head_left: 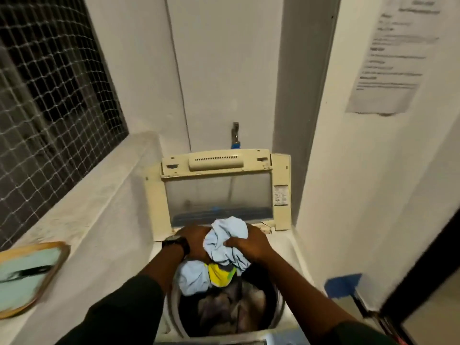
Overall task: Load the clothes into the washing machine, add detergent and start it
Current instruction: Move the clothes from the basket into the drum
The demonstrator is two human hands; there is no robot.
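Laundry, one crumpled bundle point(225, 241) of pale blue cloth with a yellow piece underneath, hangs above the open drum point(224, 310) of one top-loading washing machine point(293, 247). Left hand point(195, 241) and right hand point(249, 241) are both clenched on it from either side. Its lid point(219, 188) stands upright behind; one basket point(29, 275) sits on the ledge to the left.

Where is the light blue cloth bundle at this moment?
In the head view, the light blue cloth bundle is at lower centre, gripped between the left hand and right hand, above the open drum, in front of the raised lid.
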